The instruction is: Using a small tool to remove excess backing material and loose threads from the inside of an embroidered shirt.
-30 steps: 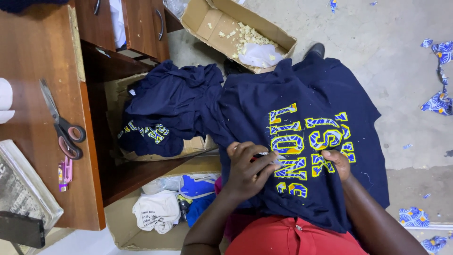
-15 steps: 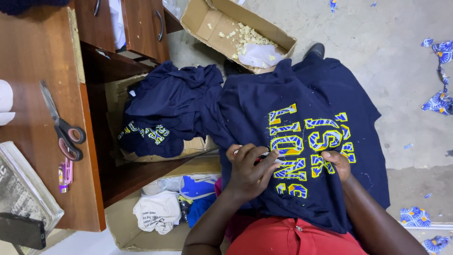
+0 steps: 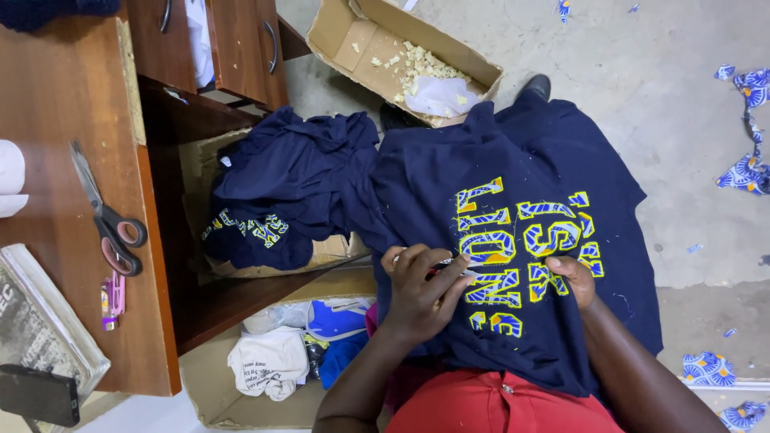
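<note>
A navy shirt [image 3: 513, 152] with yellow and blue lettering [image 3: 521, 240] lies spread over my lap. My left hand [image 3: 419, 295] rests on it at the lettering's left edge, fingers bent and pinched around a small thin tool [image 3: 451, 273] whose kind I cannot tell. At the lettering's right side, my right hand [image 3: 574, 281] grips the cloth, its fingertips hidden in the fabric. Red clothing [image 3: 497, 409] shows below the shirt.
A heap of more navy shirts [image 3: 281, 192] lies in a carton left of my lap. A wooden desk [image 3: 64, 112] carries scissors [image 3: 108, 220] and a lighter [image 3: 112, 298]. An open cardboard box [image 3: 377, 48] sits on the concrete floor. Printed cloth scraps [image 3: 750, 172] lie at the right.
My left hand's fingers have shifted slightly along the lettering. The shirt, my right hand and everything else are as before.
</note>
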